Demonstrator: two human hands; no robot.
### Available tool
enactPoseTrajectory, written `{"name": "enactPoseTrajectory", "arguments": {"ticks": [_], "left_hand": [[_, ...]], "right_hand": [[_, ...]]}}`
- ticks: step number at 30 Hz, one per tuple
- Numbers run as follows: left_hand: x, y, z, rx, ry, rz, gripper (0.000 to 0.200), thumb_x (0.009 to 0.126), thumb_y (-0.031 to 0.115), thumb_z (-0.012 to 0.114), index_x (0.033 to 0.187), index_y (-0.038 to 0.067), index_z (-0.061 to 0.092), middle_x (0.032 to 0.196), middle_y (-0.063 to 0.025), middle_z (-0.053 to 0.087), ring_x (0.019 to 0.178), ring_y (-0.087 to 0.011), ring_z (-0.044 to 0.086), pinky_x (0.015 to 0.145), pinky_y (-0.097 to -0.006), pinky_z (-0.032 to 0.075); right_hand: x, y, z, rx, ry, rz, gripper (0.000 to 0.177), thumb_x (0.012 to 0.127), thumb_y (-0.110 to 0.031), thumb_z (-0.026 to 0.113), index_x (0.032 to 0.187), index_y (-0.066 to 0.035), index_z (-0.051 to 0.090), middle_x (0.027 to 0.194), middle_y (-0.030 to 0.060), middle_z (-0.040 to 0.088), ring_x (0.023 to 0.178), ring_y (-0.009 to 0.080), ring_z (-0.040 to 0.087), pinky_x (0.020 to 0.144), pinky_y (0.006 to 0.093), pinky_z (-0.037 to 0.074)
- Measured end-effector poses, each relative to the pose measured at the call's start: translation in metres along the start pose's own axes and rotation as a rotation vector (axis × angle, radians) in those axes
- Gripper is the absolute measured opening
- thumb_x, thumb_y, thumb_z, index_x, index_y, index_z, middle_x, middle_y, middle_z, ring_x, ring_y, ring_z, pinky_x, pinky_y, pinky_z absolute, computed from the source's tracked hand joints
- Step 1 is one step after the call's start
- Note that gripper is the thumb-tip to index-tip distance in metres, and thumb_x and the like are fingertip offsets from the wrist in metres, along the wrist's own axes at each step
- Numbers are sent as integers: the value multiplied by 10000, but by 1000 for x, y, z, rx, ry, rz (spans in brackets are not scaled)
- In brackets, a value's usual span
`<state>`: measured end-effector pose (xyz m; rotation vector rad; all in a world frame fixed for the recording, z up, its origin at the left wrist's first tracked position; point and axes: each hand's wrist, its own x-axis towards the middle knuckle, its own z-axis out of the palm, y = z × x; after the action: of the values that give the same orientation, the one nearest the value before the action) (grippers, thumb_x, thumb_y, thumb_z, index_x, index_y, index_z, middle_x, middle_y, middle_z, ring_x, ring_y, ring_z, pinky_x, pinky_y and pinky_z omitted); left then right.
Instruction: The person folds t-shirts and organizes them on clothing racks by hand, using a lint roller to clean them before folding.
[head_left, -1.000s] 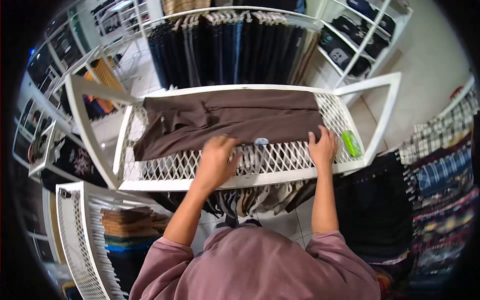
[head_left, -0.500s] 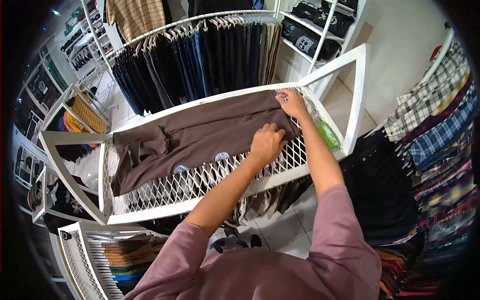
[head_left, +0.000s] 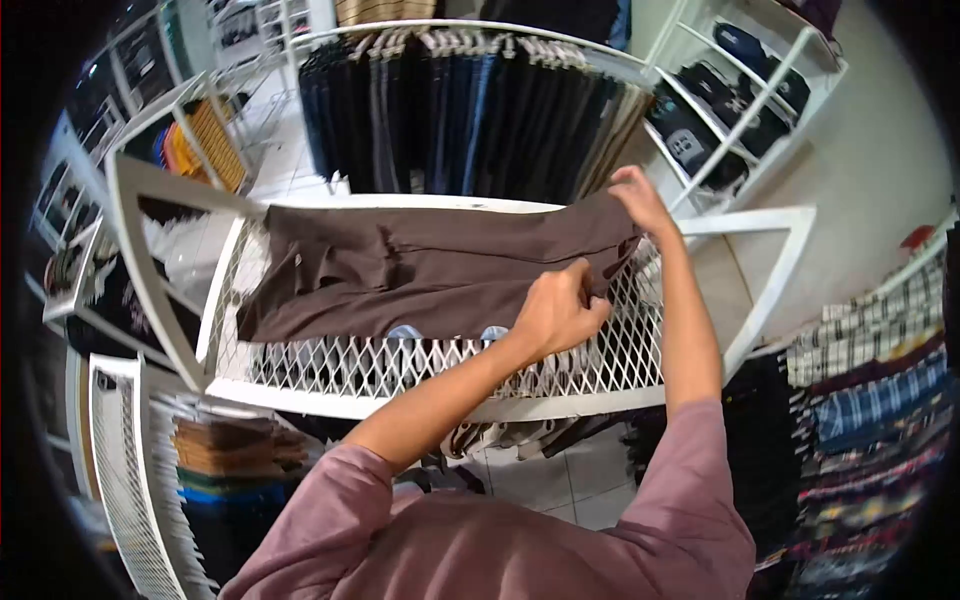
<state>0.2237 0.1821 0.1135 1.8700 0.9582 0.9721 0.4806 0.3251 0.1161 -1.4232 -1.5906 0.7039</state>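
A dark brown garment [head_left: 460, 245] lies stretched along the white mesh rack top [head_left: 420, 380], bunched at its left part. At its far right corner my right hand [head_left: 637, 198] pinches the fabric and holds that end raised off the mesh. My left hand [head_left: 562, 308] is closed at the near right edge of the garment, with cloth gathered by its fingers. Under the mesh, hanging clothes show through below the garment's near edge.
Behind the rack, dark trousers [head_left: 430, 120] hang on a curved rail. Shelves with folded dark items [head_left: 700, 145] stand at the back right. Plaid shirts [head_left: 870, 370] hang at the right. Folded clothes [head_left: 235, 445] lie at the lower left.
My right hand has lifted the garment's right end off the mesh. My left hand has closed more at the near edge. The camera view has turned, and the green packet is no longer visible.
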Motion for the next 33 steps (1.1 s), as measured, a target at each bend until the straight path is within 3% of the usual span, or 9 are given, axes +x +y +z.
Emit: {"name": "enactPoseTrajectory", "arguments": {"ticks": [2, 4, 6, 12, 18, 21, 25, 29, 33], "left_hand": [[-14, 5, -43, -125, 92, -113, 270, 788, 162, 652, 913, -70, 593, 705, -158, 626, 608, -188, 583, 608, -366, 492], [-34, -7, -81, -368, 207, -143, 304, 768, 203, 667, 908, -62, 618, 735, -183, 654, 668, -286, 650, 696, -390, 522], [-56, -41, -115, -528, 279, -113, 235, 846, 123, 620, 1008, -39, 668, 776, -82, 678, 694, -130, 609, 650, -304, 491], [-138, -77, -226, -649, 671, -255, 236, 868, 65, 595, 1065, -38, 675, 783, 5, 637, 701, -70, 577, 677, -226, 472], [-189, -98, -272, -5, 999, -467, 263, 825, 188, 605, 935, -38, 683, 775, -97, 636, 704, -197, 569, 687, -334, 466], [-204, -119, -276, 636, 1105, -491, 290, 805, 212, 610, 914, -44, 691, 857, -178, 636, 837, -308, 586, 781, -416, 475], [-211, -119, -274, 855, 1000, -677, 292, 770, 243, 617, 849, -35, 657, 980, -223, 615, 959, -367, 553, 876, -483, 434], [-214, -121, -274, 826, 1050, -700, 414, 806, 322, 658, 1046, -15, 673, 985, -198, 602, 960, -355, 552, 863, -469, 438], [-212, -125, -271, 994, 1089, -586, 566, 801, 531, 781, 951, -1, 663, 979, -152, 614, 935, -336, 568, 847, -446, 432]], "right_hand": [[24, -34, 11, 127, -80, -34, 159, 925, -129, 619, 1042, -60, 701, 930, -9, 659, 856, 92, 623, 794, 257, 493], [28, -92, 40, 500, -263, 124, 293, 953, -181, 517, 1151, -40, 680, 980, 19, 698, 860, 113, 657, 760, 257, 497], [45, -122, 68, 658, -551, 105, 350, 956, -196, 492, 1211, -28, 664, 1041, 32, 716, 827, 122, 678, 716, 263, 499], [94, -169, 228, 368, -656, -10, 288, 959, -145, 718, 1210, -18, 656, 999, 1, 715, 792, 58, 635, 672, 214, 495], [115, -174, 411, 253, -662, -313, 301, 1024, -307, 645, 1081, -13, 674, 881, 26, 702, 812, 86, 624, 735, 264, 500], [103, -178, 473, 25, -506, -434, 352, 988, -389, 652, 1044, -43, 677, 881, 168, 725, 845, 273, 713, 773, 367, 524], [74, -184, 502, -245, -520, -425, 324, 957, -406, 651, 1039, -94, 675, 994, 234, 730, 998, 427, 689, 846, 482, 522], [71, -159, 511, -251, -368, -548, 375, 943, -450, 670, 1027, -86, 696, 1055, 199, 706, 1008, 425, 654, 913, 470, 501], [66, -161, 490, -463, -395, -619, 392, 913, -453, 713, 1057, -89, 732, 1133, 168, 673, 1094, 400, 605, 983, 463, 461]]}}
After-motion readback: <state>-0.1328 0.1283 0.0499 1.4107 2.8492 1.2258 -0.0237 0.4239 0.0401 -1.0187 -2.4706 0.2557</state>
